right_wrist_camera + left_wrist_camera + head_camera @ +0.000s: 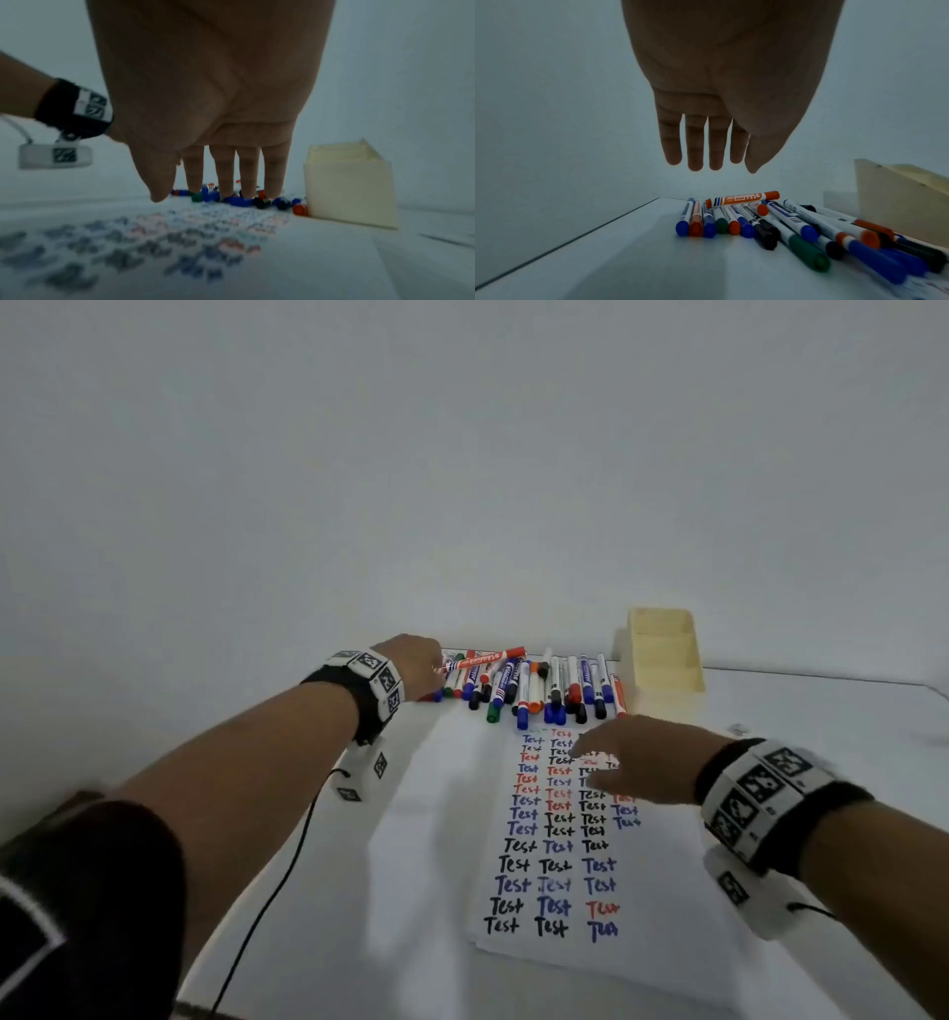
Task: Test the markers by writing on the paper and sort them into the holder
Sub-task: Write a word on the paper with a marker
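Note:
Several markers (529, 683) with blue, red, green and black caps lie in a pile along the far table edge, also in the left wrist view (770, 225). A red-capped marker (743, 199) lies crosswise on top of them. My left hand (418, 662) hovers over the pile's left end, fingers (695, 150) straight, holding nothing. My right hand (631, 760) hovers flat over the white paper (554, 839) covered in rows of "Test", empty, fingers (223, 172) extended. The cream holder (662, 654) stands right of the pile.
The white table (821, 711) ends at a wall just behind the markers. A black cable (287, 865) hangs from my left wrist across the table's left edge. A small object (738, 728) lies right of the holder.

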A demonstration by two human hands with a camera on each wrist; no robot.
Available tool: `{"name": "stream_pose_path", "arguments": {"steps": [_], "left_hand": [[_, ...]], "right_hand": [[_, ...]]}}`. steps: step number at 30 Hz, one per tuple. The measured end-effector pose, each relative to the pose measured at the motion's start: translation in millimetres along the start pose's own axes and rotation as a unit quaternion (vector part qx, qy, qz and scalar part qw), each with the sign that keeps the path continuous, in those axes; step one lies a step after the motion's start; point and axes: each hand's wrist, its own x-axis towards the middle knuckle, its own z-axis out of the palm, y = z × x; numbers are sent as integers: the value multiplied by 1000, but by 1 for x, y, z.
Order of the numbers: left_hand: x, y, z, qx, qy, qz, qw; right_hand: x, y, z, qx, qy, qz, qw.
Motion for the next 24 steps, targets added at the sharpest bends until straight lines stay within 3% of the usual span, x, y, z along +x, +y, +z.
{"name": "stream_pose_path", "arguments": {"steps": [7,17,24], "left_hand": [[54,2,11,-8,-7,7,1000],[98,-5,52,42,-19,23,999],[105,-6,63,55,5,27,998]], "right_hand": [[21,3,28,-5,-67,11,998],[20,13,35,37,-81,18,996],[28,20,45,4,-97,25,995]]}}
